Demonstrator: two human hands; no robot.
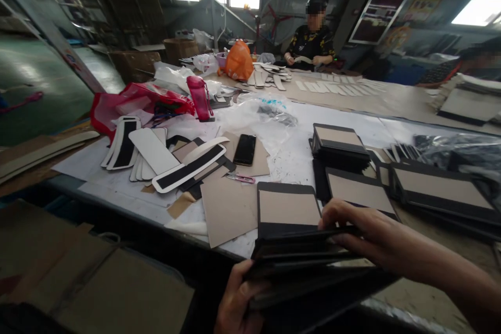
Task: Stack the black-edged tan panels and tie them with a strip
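My left hand (239,300) is closed around the left end of a stack of black panels (309,276), held at the table's near edge. On the stack's upper right side, my right hand (358,227) pinches the edge of the top panels between thumb and fingers. Just beyond the stack lies a black panel with a beige face (288,206), partly covered by it. Another beige-faced panel (362,193) sits behind my right hand. The lower part of the held stack is dark and hard to make out.
A phone (245,149), pink-handled snips (240,178) and a beige board (230,209) lie left of the panels. White-edged strips (154,154), a pink bottle (199,96) and an orange bag (239,61) stand farther off. More panel stacks (444,188) fill the right. A person (311,36) sits across.
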